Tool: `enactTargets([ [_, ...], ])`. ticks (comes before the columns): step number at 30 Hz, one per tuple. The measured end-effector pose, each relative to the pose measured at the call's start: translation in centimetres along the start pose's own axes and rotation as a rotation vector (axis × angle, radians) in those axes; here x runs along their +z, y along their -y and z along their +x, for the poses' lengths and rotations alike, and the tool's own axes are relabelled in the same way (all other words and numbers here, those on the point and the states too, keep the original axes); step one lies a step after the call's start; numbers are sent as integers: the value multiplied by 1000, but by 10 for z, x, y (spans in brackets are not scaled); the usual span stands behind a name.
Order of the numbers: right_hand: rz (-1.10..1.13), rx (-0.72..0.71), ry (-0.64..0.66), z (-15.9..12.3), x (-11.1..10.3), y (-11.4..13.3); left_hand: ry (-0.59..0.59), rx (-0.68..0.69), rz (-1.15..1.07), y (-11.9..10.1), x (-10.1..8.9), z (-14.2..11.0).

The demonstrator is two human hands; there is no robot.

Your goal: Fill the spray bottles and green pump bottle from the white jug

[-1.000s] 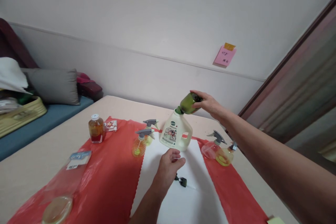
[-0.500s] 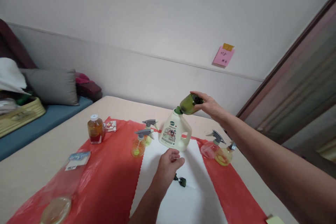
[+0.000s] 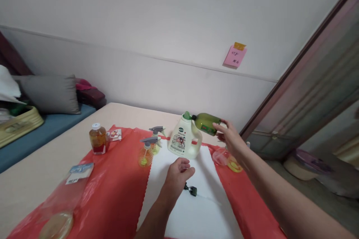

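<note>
My right hand [image 3: 226, 133] is closed round the base of a green bottle [image 3: 206, 122]. The bottle lies nearly level in the air, its dark neck beside the green-rimmed mouth of a cream jug [image 3: 183, 140]. Whether neck and jug touch, I cannot tell. The jug stands upright on a white sheet and carries a label with a picture. In front of it hovers my left hand [image 3: 177, 177], fingers loosely curled and apart from the thumb, holding nothing. A dark green pump top [image 3: 193, 191] lies on the sheet just right of this hand, part of it hidden.
Two grey-headed spray bottles [image 3: 146, 156] stand left of the jug. More spray bottles [image 3: 235, 164] are at the right, partly behind my forearm. An amber-filled bottle [image 3: 98, 140], a plastic packet [image 3: 80, 173] and a round lid [image 3: 57, 226] rest on red sheeting [image 3: 117, 190].
My right hand has lowered and moved right with the green bottle. The bottle has gone from tipped neck-down into the jug's mouth to nearly level beside it. My left hand has stayed in place.
</note>
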State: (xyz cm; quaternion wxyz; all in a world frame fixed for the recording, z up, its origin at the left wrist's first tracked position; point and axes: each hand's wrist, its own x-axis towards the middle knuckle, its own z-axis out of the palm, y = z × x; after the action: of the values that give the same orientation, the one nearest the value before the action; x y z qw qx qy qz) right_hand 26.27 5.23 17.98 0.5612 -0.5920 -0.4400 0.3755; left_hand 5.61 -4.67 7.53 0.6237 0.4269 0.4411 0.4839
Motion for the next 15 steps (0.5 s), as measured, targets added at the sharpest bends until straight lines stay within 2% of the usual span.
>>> enactTargets([
  [3, 142, 96, 55, -31, -2, -25, -27, 2, -7, 7, 0, 5],
  [5, 351, 242, 141, -57, 1, -44, -53, 7, -9, 13, 1, 9],
  [7, 604, 370, 195, -88, 10, -62, -82, 34, -24, 17, 2, 11],
  [9, 721, 386, 250, -118, 22, -78, -68, 92, -92, 17, 4, 11],
  [12, 732, 326, 376, -147, 38, -93, -20, 183, -247, 10, 8, 7],
  [14, 575, 251, 455, -149, 37, -101, -35, 224, -306, 3, 9, 4],
  [15, 413, 189, 468, -146, 32, -105, -57, 238, -319, -1, 8, 2],
])
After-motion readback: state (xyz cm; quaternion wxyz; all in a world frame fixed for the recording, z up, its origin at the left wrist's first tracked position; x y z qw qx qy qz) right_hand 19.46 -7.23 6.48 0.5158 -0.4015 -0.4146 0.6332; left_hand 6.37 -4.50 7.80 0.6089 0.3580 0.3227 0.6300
